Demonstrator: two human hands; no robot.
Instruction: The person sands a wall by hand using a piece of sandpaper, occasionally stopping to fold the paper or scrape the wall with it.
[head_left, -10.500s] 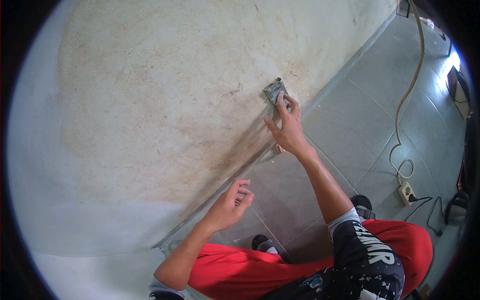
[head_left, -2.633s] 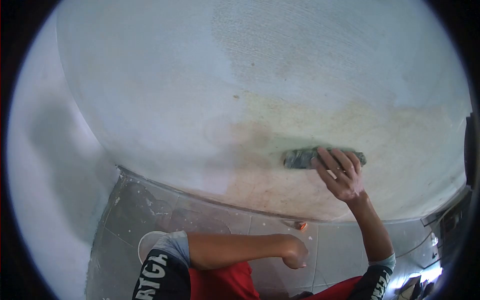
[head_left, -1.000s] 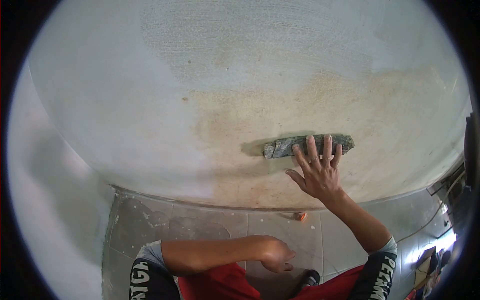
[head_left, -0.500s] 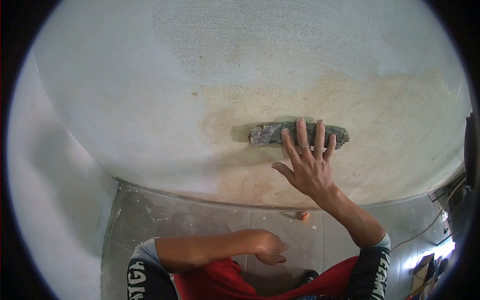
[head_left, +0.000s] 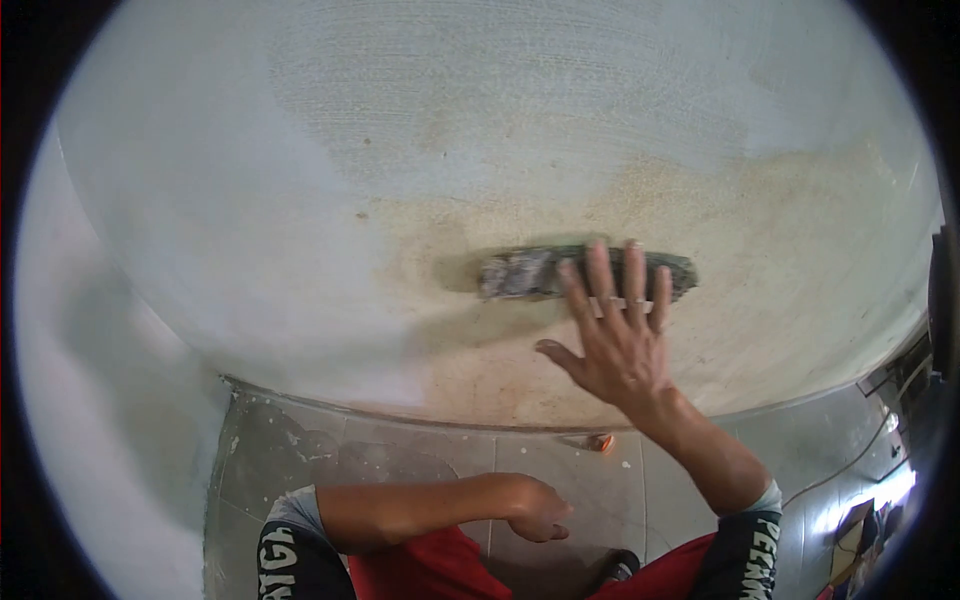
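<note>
My right hand (head_left: 622,345) lies spread and flat over a dark, rough-edged pad (head_left: 522,273), pressing it against the wall (head_left: 480,370). Its four fingers cross the pad and the thumb points out to the left below it. The pad's left end looks frayed and slightly blurred. Below, my left hand (head_left: 540,510) hangs over the floor with its fingers curled; whether anything is inside cannot be made out.
A small orange object (head_left: 600,443) lies on the tiled floor (head_left: 400,450) by the wall's foot. Another wall (head_left: 120,400) meets this one at left. A cable (head_left: 840,470) and assorted items (head_left: 860,550) are at the lower right.
The pad's left end has shifted slightly left, and my right hand is still spread on it. The view has moved a little. My left hand stays curled.
</note>
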